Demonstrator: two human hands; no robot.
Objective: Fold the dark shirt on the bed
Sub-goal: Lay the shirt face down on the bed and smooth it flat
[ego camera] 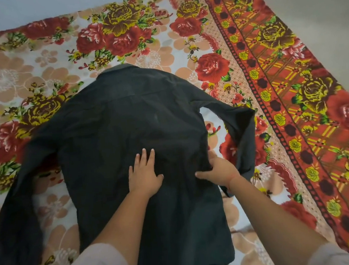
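Head view, the only one.

Shirt [126, 119]: lies spread back-up on the flowered bedsheet [119, 32]. The collar [120, 68] is well beyond the fingertips and the hem is back toward the wrists.

Left hand [144, 176]: flat on the middle of the back, fingers [144, 155] straight and slightly spread. It presses and holds nothing.

Right hand [220, 170]: at the shirt's side edge, thumb stretched inward over the cloth. A lip of cloth sits between thumb and fingers, so it appears to pinch that edge. The fingertips are partly hidden.

Right sleeve [244, 131]: doubled back in a loose loop just outside the right hand, its cuff end hidden behind the wrist. Left sleeve [18, 197]: flung out well away from the left fingers, trailing toward the near edge.

Judgement: no fold made yet; the first side fold looks about to start.

Risks:
- The looped sleeve may get trapped under the folded side, leaving a lump.
- If the flat hand lifts early, the body may slide on the sheet and skew the crease.
- Wrinkles near the right thumb may get pressed in.
- The far sleeve may drag the shoulder off line.
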